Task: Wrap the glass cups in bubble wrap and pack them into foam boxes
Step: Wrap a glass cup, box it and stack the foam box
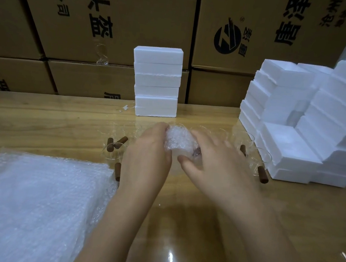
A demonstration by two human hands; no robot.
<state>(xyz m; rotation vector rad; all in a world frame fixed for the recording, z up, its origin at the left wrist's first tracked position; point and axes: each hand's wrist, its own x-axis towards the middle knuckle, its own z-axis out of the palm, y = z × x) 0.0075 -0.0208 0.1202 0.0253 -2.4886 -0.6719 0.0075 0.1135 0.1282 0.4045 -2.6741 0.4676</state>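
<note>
A glass cup bundled in bubble wrap (179, 141) is held between both hands just above the wooden table (42, 118). My left hand (151, 150) curls round its left side. My right hand (212, 155) grips its right side, thumb underneath. A stack of bubble wrap sheets (34, 202) lies at the near left. Several clear glass cups with brown wooden handles (113, 144) stand left of my hands, and more glass cups (256, 160) stand to the right. A stack of closed foam boxes (157, 80) stands behind my hands. A pile of open foam boxes (295, 125) fills the right.
Brown cardboard cartons (114, 30) form a wall along the table's far edge. A clear cover sheet on the table reflects light near the front (170, 257). A scrap of white foam (125, 107) lies left of the closed stack.
</note>
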